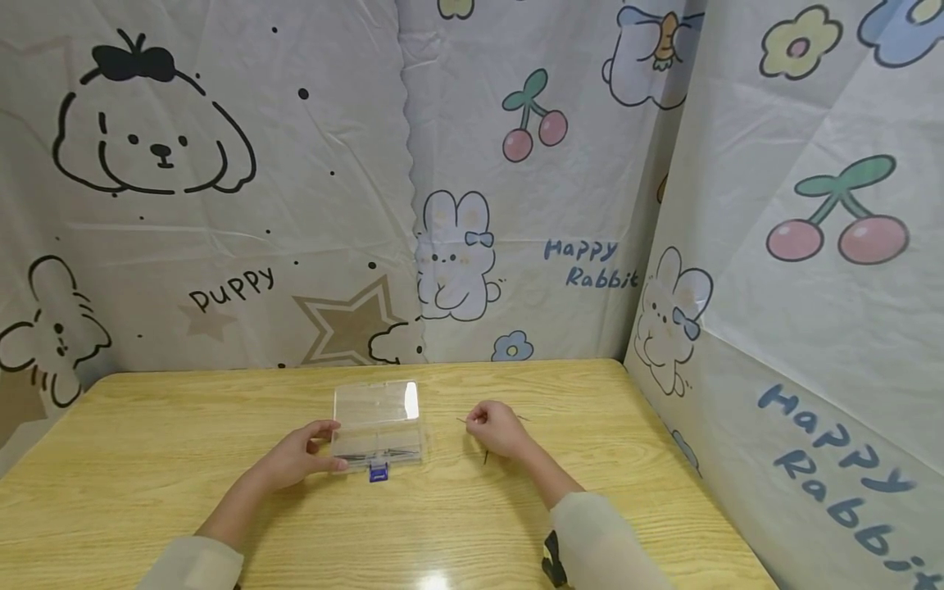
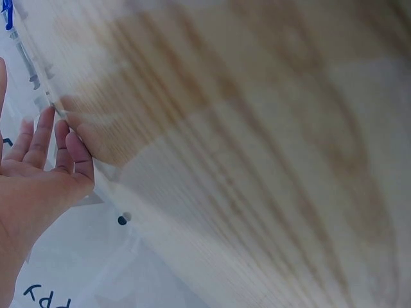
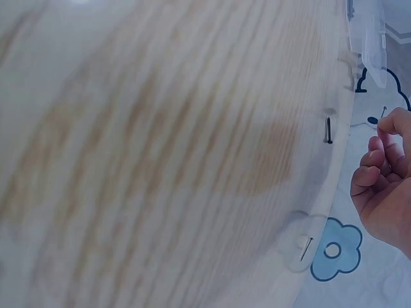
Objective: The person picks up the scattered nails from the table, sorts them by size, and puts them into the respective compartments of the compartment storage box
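Observation:
A clear plastic box (image 1: 378,438) stands on the table with its lid (image 1: 376,403) raised at the back. Several thin dark nails (image 1: 398,452) lie inside along its front. My left hand (image 1: 295,455) grips the box's left side, thumb at the front corner and fingers farther back. To the right of the box, my right hand (image 1: 496,428) pinches a thin nail (image 3: 383,112) between thumb and index finger, its end sticking out toward the box. On the table near this hand lie a dark nail (image 3: 329,130) and a shinier nail (image 3: 306,249).
A blue latch (image 1: 378,472) juts from the box's front. The wood-grain table (image 1: 184,426) runs back to a printed cloth (image 1: 354,205), and a second cloth wall (image 1: 774,328) rises along its right side.

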A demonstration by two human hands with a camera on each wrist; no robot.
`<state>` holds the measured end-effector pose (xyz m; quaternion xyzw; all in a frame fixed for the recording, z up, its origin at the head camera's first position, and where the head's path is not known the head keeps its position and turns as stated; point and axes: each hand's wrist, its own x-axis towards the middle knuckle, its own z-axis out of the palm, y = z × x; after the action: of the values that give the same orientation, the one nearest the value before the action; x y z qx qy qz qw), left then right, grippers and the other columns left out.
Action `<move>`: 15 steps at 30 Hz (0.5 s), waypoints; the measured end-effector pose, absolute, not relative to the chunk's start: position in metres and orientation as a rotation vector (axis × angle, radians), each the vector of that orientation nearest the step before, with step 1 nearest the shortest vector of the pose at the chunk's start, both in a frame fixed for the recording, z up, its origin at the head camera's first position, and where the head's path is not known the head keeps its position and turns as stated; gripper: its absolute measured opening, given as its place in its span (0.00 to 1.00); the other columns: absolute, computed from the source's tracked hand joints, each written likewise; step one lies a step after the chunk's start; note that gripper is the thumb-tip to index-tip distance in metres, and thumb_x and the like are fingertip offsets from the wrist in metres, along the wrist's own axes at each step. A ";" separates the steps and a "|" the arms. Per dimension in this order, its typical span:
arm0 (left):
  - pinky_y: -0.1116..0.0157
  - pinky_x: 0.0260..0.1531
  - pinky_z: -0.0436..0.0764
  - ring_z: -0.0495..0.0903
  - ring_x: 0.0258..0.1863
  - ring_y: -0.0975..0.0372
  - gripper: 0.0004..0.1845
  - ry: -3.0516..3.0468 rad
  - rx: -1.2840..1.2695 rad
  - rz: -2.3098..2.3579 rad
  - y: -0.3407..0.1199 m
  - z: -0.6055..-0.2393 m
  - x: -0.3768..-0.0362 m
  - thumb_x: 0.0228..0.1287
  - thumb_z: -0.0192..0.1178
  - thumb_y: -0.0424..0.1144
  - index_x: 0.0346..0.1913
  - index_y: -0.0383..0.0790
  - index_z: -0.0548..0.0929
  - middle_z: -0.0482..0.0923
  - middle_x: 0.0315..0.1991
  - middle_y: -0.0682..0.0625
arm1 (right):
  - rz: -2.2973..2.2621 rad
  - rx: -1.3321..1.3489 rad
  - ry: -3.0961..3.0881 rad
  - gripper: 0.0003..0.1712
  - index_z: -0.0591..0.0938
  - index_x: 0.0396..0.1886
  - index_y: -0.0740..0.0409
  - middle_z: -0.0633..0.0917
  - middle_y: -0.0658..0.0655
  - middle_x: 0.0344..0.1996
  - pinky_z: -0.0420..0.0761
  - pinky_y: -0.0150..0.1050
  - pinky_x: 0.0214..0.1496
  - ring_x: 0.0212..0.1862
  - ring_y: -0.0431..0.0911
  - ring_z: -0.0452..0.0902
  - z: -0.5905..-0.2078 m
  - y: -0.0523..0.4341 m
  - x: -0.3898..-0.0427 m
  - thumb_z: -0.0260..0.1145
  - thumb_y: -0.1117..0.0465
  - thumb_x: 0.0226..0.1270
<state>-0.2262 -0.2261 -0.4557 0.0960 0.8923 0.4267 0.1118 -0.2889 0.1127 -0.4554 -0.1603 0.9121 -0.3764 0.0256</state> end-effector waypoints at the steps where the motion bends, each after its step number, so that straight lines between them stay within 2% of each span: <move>1: 0.49 0.50 0.72 0.68 0.54 0.42 0.43 2.609 0.279 1.265 -0.226 -0.456 -0.226 0.54 0.67 0.51 0.67 0.31 0.61 0.65 0.62 0.29 | -1.155 -0.499 2.820 0.06 0.80 0.32 0.60 0.77 0.50 0.25 0.70 0.31 0.30 0.27 0.40 0.68 -0.455 0.111 -0.289 0.58 0.63 0.61; 8: 0.48 0.51 0.72 0.68 0.56 0.43 0.43 2.598 0.238 1.287 -0.226 -0.455 -0.225 0.53 0.68 0.49 0.67 0.33 0.62 0.65 0.62 0.31 | -1.141 -0.475 2.822 0.06 0.80 0.33 0.58 0.77 0.51 0.26 0.70 0.32 0.30 0.27 0.40 0.67 -0.450 0.102 -0.289 0.58 0.62 0.62; 15: 0.47 0.51 0.71 0.68 0.56 0.43 0.43 2.597 0.244 1.280 -0.226 -0.457 -0.227 0.53 0.68 0.50 0.66 0.32 0.62 0.65 0.62 0.31 | -1.125 -0.507 2.807 0.06 0.80 0.33 0.61 0.76 0.51 0.26 0.69 0.31 0.30 0.28 0.40 0.67 -0.444 0.093 -0.285 0.60 0.63 0.60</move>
<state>-0.2266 -0.2263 -0.4571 0.0833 0.8876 0.4374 0.1177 -0.2852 0.0926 -0.4441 -0.1652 0.9149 -0.3665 0.0376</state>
